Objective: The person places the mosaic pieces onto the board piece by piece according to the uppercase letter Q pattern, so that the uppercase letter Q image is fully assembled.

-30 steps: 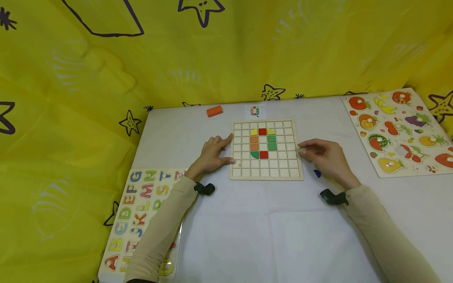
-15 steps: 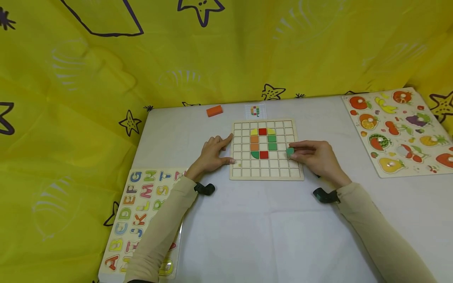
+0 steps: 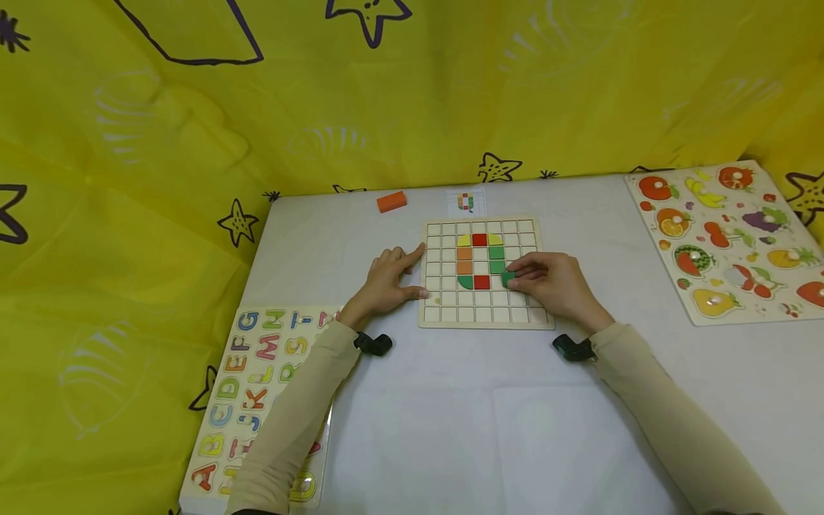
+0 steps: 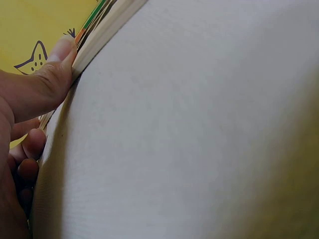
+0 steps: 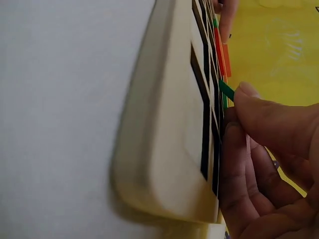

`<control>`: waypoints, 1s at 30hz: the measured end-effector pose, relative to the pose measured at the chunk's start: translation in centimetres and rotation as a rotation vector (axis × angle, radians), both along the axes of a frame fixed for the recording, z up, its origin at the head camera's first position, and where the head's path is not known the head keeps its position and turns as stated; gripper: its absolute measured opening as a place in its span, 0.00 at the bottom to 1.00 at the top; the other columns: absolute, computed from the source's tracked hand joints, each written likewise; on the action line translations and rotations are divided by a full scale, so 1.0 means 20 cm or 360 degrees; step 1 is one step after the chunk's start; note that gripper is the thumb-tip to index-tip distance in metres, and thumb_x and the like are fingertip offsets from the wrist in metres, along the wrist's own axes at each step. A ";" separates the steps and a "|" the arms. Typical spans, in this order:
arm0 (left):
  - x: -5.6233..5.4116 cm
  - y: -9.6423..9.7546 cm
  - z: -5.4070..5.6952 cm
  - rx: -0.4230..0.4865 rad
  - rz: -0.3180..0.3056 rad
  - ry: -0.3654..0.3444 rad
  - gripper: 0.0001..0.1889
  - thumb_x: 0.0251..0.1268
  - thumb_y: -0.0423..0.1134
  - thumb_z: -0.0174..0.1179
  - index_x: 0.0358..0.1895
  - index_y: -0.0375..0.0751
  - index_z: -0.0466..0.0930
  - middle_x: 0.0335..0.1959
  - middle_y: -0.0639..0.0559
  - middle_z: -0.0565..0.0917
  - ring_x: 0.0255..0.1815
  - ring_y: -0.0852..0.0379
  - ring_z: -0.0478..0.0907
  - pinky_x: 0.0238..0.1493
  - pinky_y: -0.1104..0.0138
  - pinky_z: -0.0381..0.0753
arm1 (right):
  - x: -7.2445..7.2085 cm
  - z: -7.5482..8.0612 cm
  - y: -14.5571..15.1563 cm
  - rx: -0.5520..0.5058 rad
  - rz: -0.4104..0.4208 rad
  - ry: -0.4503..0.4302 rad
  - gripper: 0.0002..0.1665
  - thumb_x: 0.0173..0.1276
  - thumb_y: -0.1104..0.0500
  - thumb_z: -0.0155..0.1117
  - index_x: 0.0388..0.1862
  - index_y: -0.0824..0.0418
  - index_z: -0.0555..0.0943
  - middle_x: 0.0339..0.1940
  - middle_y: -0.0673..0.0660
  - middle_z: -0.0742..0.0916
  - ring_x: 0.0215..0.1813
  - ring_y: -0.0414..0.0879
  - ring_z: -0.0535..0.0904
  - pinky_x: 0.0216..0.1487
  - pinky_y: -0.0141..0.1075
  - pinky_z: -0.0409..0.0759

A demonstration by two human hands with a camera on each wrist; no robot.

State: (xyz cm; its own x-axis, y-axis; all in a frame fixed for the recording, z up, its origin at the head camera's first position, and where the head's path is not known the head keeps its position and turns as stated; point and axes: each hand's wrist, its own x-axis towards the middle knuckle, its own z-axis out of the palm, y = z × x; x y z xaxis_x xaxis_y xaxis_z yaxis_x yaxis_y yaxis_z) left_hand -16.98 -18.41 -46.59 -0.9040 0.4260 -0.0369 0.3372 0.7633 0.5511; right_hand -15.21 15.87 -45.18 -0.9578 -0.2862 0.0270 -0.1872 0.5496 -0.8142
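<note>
A wooden grid board (image 3: 450, 315) lies in the middle of the table, bearing a ring of coloured tiles: yellow corners, red squares (image 3: 481, 282), orange squares (image 3: 464, 260) and green ones. My left hand (image 3: 388, 280) has its thumb and forefinger spread along the board's left edge; the left wrist view has the thumb (image 4: 55, 74) against that edge. Between thumb and forefinger, my right hand (image 3: 553, 282) pinches a small green tile (image 3: 508, 279). It is at the ring's lower right corner, beside the lower red square. Edge-on, the green tile (image 5: 227, 90) appears tilted over the grid in the right wrist view.
Behind the board lie a small pattern card (image 3: 466, 202) and an orange block (image 3: 391, 202). An alphabet puzzle (image 3: 219, 429) is at the left, partly under the left sleeve. A fruit puzzle (image 3: 702, 261) stands at the right. Yellow cloth (image 3: 412, 107) hangs behind the table.
My right hand has moved left from the board's right edge, carrying the green tile to the ring's lower right corner. The dark blue piece seen earlier is now hidden. The left hand stays put.
</note>
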 end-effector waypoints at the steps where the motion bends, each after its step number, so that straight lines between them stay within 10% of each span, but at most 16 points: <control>1: 0.00 0.00 0.00 0.0000 0.0001 -0.0003 0.51 0.60 0.52 0.78 0.84 0.48 0.60 0.39 0.51 0.70 0.42 0.53 0.59 0.46 0.62 0.52 | 0.00 0.00 -0.01 0.0022 0.0009 0.0010 0.12 0.67 0.63 0.78 0.48 0.65 0.90 0.42 0.62 0.93 0.41 0.53 0.90 0.41 0.22 0.80; 30: 0.00 0.00 -0.01 0.0000 0.0009 -0.0002 0.51 0.61 0.51 0.78 0.84 0.47 0.60 0.40 0.50 0.70 0.41 0.53 0.58 0.47 0.62 0.52 | -0.01 0.03 -0.06 0.0226 0.0133 0.0073 0.10 0.69 0.61 0.77 0.48 0.61 0.92 0.45 0.61 0.90 0.38 0.49 0.80 0.40 0.38 0.76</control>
State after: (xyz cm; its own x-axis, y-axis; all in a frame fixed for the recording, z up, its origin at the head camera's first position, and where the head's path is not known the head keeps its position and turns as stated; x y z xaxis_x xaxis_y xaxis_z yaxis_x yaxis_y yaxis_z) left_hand -17.04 -18.41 -46.79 -0.9063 0.4209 -0.0377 0.3323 0.7651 0.5515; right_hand -15.42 14.71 -44.62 -0.9292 -0.3688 0.0236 -0.2721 0.6394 -0.7191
